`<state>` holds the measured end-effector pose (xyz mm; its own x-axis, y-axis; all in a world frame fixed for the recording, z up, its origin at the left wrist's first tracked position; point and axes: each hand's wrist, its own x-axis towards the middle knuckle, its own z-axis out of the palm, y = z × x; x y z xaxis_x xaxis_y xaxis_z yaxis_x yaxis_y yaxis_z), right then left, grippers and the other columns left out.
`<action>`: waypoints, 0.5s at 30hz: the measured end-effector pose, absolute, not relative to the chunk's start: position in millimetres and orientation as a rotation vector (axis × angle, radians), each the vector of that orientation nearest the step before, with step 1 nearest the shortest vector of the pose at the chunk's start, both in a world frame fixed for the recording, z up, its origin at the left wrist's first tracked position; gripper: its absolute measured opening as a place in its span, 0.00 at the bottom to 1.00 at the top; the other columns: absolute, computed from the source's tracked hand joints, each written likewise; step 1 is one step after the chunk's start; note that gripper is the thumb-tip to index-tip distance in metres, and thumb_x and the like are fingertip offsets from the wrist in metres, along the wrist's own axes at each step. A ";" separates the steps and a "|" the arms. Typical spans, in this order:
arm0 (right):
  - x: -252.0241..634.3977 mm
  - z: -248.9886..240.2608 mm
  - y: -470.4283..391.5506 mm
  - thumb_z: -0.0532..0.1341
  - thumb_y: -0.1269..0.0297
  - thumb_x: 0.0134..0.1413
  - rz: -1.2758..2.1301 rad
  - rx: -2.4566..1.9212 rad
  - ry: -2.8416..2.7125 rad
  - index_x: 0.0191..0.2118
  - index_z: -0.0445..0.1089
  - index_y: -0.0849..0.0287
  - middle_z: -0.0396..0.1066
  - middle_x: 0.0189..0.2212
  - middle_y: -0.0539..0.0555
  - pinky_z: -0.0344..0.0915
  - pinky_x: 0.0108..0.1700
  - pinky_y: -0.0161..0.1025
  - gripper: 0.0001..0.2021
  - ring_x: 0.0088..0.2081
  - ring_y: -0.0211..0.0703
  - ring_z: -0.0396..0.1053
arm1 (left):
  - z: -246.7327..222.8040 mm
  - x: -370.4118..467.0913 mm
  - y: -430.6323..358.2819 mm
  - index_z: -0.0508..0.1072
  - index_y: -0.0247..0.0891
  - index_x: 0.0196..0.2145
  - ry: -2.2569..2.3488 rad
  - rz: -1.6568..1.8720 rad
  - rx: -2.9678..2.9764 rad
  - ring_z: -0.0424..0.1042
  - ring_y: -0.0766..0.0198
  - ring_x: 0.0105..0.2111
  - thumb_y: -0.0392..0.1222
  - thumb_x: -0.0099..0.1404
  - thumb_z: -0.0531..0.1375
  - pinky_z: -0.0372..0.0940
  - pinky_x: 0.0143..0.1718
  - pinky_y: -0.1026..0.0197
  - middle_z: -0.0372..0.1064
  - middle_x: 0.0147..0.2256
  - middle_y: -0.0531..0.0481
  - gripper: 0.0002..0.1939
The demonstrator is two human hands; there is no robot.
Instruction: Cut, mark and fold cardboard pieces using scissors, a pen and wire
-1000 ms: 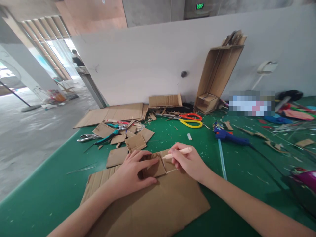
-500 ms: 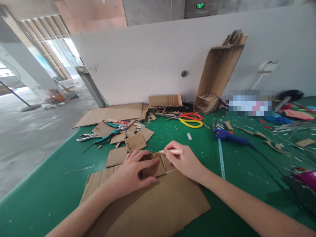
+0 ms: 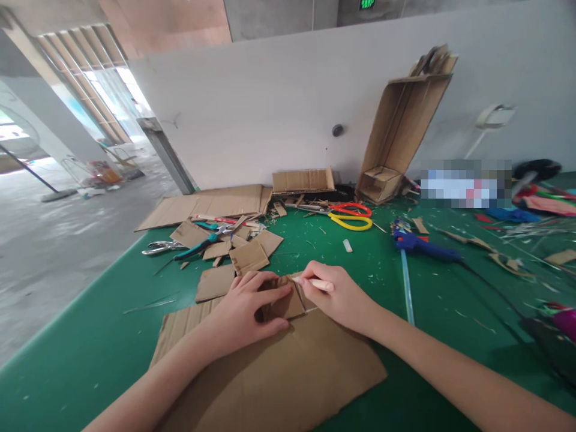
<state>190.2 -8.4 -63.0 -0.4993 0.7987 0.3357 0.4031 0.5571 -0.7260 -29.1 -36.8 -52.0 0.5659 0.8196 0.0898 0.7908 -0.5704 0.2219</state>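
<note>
A large brown cardboard sheet [image 3: 288,366] lies on the green table in front of me. On its far edge rests a small cardboard piece [image 3: 288,305], which my left hand [image 3: 247,306] presses down with spread fingers. My right hand [image 3: 335,294] is closed round a pale pen [image 3: 321,285]. The pen's tip touches down close to the small piece's upper right edge, beside a line on the sheet. My right fingers hide part of the sheet's far corner.
Cardboard scraps [image 3: 249,257] and teal-handled pliers [image 3: 198,246] lie beyond my left hand. Scissors [image 3: 351,216] lie farther back. A blue glue gun [image 3: 425,247] with a cord is at the right. A tall cardboard box [image 3: 400,132] leans on the white wall.
The view has shifted slightly, so the whole scene sits a little differently. Both hands keep nearly the same places on the cardboard, and the pen has tilted slightly.
</note>
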 end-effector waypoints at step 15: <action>191.4 -47.1 -33.9 0.52 0.70 0.51 0.552 -0.987 -2.353 0.21 0.53 0.58 0.56 0.15 0.45 0.43 0.23 0.35 0.10 0.19 0.31 0.51 | -52.8 -28.3 -38.2 0.66 0.51 0.55 1.405 0.264 2.639 0.59 0.51 0.53 0.52 0.60 0.59 0.55 0.54 0.44 0.61 0.54 0.47 0.25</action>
<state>191.4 -33.9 -47.1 -0.5962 0.7418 0.3070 0.5277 0.6503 -0.5464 -28.3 -38.2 -52.8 0.5484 0.8315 0.0884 0.8069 -0.5539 0.2049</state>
